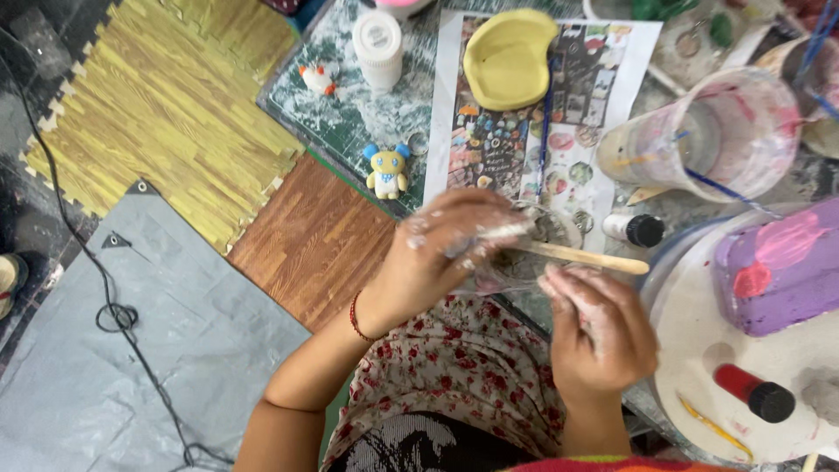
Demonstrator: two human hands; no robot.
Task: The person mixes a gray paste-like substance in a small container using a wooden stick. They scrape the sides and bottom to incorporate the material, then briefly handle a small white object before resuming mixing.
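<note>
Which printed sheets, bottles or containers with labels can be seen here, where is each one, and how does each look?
Printed sheet: on the table, under the yellow mould; white, many small colour pictures.
White jar: top centre, round, white lid.
Small bottle: right of the sheet, lying down, black cap.
Red bottle: lower right, black cap.

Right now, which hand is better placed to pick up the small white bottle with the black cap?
Probably the right hand: the bottle stands just beyond it. The left hand grips the clear cup.

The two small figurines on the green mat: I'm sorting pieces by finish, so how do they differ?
The blue-eared yellow figurine stands at the mat's near edge, fully coloured in yellow and blue. The white figurine lies farther back, mostly white with orange-red touches, and looks smaller. Both sit on the paint-smeared green mat, untouched by either hand.
</note>
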